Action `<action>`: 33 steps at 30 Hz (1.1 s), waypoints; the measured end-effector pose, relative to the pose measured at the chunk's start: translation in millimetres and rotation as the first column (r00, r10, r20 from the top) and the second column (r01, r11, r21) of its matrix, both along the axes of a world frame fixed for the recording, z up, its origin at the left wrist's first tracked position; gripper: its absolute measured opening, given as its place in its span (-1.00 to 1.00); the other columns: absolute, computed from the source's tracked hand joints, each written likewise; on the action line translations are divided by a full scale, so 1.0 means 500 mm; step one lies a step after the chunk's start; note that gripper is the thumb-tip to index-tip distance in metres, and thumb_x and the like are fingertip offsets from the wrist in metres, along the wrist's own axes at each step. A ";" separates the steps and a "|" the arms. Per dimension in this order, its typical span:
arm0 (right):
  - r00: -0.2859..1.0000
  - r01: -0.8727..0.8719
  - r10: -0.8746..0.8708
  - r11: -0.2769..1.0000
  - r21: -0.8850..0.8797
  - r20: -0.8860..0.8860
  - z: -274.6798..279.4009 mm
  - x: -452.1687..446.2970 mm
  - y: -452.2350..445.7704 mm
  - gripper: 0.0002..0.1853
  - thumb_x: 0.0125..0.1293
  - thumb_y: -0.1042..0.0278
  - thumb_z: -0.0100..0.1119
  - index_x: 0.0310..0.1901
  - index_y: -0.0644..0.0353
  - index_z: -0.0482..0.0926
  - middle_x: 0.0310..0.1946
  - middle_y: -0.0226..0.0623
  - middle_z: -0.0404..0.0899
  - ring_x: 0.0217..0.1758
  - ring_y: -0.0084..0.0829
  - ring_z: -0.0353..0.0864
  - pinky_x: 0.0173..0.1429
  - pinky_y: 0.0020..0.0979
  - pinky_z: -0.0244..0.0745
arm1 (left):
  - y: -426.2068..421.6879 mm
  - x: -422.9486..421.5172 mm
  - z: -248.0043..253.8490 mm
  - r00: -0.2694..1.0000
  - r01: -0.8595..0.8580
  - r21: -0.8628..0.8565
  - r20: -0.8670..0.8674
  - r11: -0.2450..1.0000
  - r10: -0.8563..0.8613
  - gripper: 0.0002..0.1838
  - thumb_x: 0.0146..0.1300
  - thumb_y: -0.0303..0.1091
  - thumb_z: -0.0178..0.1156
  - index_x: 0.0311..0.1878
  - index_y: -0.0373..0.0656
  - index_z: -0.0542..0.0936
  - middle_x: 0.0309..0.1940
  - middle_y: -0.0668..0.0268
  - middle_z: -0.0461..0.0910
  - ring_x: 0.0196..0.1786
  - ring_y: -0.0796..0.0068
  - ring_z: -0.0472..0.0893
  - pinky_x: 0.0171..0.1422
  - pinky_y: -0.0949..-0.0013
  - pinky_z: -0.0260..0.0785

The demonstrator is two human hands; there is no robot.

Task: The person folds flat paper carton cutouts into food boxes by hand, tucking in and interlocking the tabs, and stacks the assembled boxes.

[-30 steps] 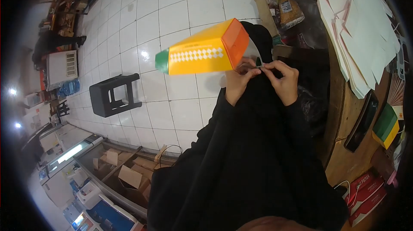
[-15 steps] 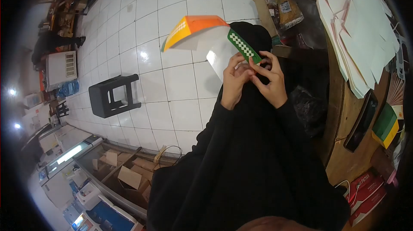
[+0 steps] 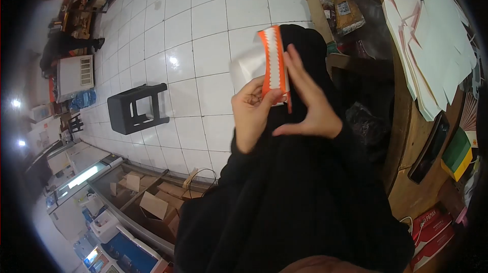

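Note:
A folded sheet of printed card (image 3: 273, 62) stands over my lap, its orange face with a white zigzag band turned up. A pale, blurred flap of it spreads to the left. My left hand (image 3: 250, 118) pinches the card near its lower end, with the thumb on the orange face. Along the card's right edge lie the straight fingers of my right hand (image 3: 316, 108), its thumb spread well away; whether they touch the card I cannot tell.
At the right, a wooden table (image 3: 406, 146) bears white paper sheets (image 3: 427, 49), a dark phone (image 3: 429, 152) and a green and yellow card (image 3: 457, 153). A black stool (image 3: 122, 110) stands on the tiled floor. Cardboard boxes (image 3: 155, 206) sit lower left. Far left is a person (image 3: 63, 49).
The card has turned: its green strip and spread orange-yellow panels gave way to an upright orange face. My left hand moved left and down; my right hand let go and opened out.

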State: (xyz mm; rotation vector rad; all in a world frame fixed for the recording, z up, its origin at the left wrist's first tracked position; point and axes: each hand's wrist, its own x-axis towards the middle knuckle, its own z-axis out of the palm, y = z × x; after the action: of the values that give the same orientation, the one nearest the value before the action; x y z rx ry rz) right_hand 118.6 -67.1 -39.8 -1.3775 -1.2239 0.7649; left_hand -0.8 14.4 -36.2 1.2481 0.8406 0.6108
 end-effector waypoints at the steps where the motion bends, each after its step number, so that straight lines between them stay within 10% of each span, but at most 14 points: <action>1: 0.989 0.105 -0.110 0.993 0.060 0.100 0.003 -0.023 0.007 -0.06 -0.16 0.52 0.36 0.29 0.20 0.04 0.32 -0.01 -0.11 0.37 -0.09 -0.03 0.30 -0.30 0.15 | 0.006 0.002 0.024 0.997 0.020 -0.054 0.079 0.998 -0.016 -0.76 0.11 -0.53 0.19 -0.16 -0.42 0.49 -0.37 0.16 0.59 -0.34 0.52 0.57 -0.25 0.50 0.43; 8: 0.933 0.328 -0.359 0.866 0.377 0.015 0.012 -0.014 -0.006 -0.71 -0.20 0.77 0.19 -0.33 0.34 0.61 -0.29 -0.13 0.61 -0.13 -0.24 0.61 -0.07 -0.42 0.54 | -0.008 -0.012 0.045 0.951 -0.093 0.002 0.297 0.996 0.088 -0.85 0.09 -0.56 0.20 -0.31 -0.37 0.44 -0.40 0.10 0.59 -0.37 0.46 0.60 -0.23 0.44 0.49; 33: 0.940 0.270 -0.332 0.870 0.412 0.084 0.026 -0.007 -0.016 -0.81 -0.11 0.69 0.20 -0.37 0.30 0.54 -0.17 -0.15 0.52 -0.09 -0.26 0.57 -0.13 -0.38 0.56 | -0.028 0.007 0.045 0.903 -0.190 0.016 0.395 0.982 0.168 -0.80 0.09 -0.52 0.21 -0.27 -0.40 0.43 -0.39 0.10 0.58 -0.34 0.43 0.61 -0.18 0.40 0.50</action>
State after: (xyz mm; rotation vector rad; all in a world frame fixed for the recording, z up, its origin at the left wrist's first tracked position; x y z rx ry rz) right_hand 114.9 -75.3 -27.0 -1.2607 -1.1638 0.1773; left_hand 2.7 0.7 -13.7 1.0523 0.6054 1.0026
